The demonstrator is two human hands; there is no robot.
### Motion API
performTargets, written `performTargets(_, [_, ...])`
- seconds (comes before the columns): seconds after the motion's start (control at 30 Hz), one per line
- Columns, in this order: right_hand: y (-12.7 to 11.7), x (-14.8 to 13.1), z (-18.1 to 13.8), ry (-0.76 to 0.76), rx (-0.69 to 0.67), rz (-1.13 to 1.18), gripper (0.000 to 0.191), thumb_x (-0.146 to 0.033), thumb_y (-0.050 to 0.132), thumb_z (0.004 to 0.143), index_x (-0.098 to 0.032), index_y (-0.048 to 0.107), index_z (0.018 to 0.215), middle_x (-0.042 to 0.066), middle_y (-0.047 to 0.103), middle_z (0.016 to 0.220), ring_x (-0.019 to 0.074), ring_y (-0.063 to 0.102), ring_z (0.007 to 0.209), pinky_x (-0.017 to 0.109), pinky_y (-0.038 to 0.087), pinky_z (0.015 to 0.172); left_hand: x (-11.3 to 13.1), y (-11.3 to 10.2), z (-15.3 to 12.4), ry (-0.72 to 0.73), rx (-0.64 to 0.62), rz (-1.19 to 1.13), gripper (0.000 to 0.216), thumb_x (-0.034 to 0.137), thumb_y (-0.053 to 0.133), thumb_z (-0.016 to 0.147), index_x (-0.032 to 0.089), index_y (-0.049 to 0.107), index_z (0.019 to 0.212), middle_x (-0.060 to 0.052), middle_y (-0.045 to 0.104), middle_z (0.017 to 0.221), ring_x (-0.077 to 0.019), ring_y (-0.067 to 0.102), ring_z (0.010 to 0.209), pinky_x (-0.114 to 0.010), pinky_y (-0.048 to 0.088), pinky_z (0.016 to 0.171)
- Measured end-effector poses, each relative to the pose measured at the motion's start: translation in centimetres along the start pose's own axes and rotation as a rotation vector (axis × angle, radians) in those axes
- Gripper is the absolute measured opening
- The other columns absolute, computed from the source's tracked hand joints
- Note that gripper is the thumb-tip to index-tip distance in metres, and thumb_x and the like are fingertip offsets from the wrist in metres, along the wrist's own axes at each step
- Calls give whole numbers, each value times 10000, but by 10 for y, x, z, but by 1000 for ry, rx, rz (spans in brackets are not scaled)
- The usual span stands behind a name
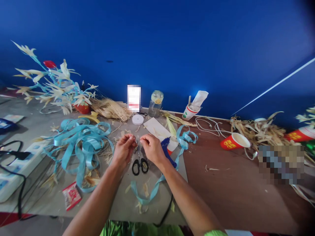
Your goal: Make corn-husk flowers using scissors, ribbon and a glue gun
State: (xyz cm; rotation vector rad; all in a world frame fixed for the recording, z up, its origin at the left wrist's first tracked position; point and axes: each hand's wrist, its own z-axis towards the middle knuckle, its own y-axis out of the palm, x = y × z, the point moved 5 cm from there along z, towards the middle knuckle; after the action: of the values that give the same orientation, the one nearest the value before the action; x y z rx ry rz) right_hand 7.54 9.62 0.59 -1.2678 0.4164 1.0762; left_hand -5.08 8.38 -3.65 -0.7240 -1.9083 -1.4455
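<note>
My left hand [125, 148] and my right hand [152, 149] are raised close together over the grey work sheet. On each, the thumb and fingertips are pinched. Whatever sits between the fingertips is too small to make out. Just below them lies a pair of black-handled scissors [140, 167], blades pointing away from me. Beside my right wrist is a blue tool that looks like a glue gun [166, 149], partly hidden by the forearm. A strip of light blue ribbon [149, 197] curls in front of the scissors, among scraps of dried husk.
Left stand a heap of blue ribbon [83, 144], husk flowers [57, 85] and a power strip [22, 170]. Behind are a white spool [137, 120], a glass jar [156, 103] and a lit screen [134, 98]. A red paper cup [233, 141] lies tilted at right.
</note>
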Motion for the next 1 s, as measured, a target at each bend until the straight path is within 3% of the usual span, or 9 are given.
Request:
performTargets(0.2, [9,-4,-3,-23,17,-36,160,-138,470,810,-182,625,807,52,619,783,168,549,763,273,406,710,-8,-1,-2,-157,-18,-50,237,149,732,629,126,646,848,10,588,656,-32,493,506,-180,470,582])
performTargets(0.43, [10,0,-4,21,8,-96,143,-163,488,812,-180,592,717,46,605,725,162,527,708,270,389,673,-12,6,-3,-171,-107,30,178,198,744,614,128,618,719,24,535,591,-49,461,516,-178,413,547])
performTargets(0.5, [10,0,-3,28,-15,-74,152,-161,481,811,-179,584,702,43,607,716,161,525,700,273,387,674,-12,4,-2,-75,-98,148,176,258,717,649,142,601,714,33,503,572,-66,449,522,-188,380,531])
performTargets(0.63, [11,4,-1,145,-97,198,138,-179,494,788,-185,599,700,-1,615,665,130,515,641,245,389,628,0,1,-6,298,-17,597,118,284,622,731,173,590,711,15,527,632,-108,455,586,-223,362,573])
performTargets(0.73, [11,6,-1,273,-199,471,134,-243,530,757,-171,611,678,-42,552,560,98,460,551,208,350,538,8,8,-14,515,-60,818,89,255,543,778,192,585,731,-5,539,699,-142,478,666,-255,376,639])
performTargets(0.83, [7,5,-3,382,-292,629,156,-306,589,704,-158,611,658,-55,494,520,79,395,503,202,303,503,16,12,-17,631,-102,910,87,228,514,788,201,570,727,-9,533,712,-153,481,689,-270,379,668])
performTargets(0.9, [3,1,-5,433,-334,711,162,-318,632,655,-158,607,645,-53,488,524,76,376,499,207,290,504,24,6,-15,669,-14,905,88,218,517,787,200,562,714,-1,525,687,-143,467,657,-262,372,655])
performTargets(1.0, [-2,-5,-7,476,-349,888,168,-312,662,613,-159,599,642,-41,513,565,72,383,507,214,286,518,37,-15,-8,652,286,753,71,236,529,793,194,562,746,31,493,604,-113,438,568,-228,352,585])
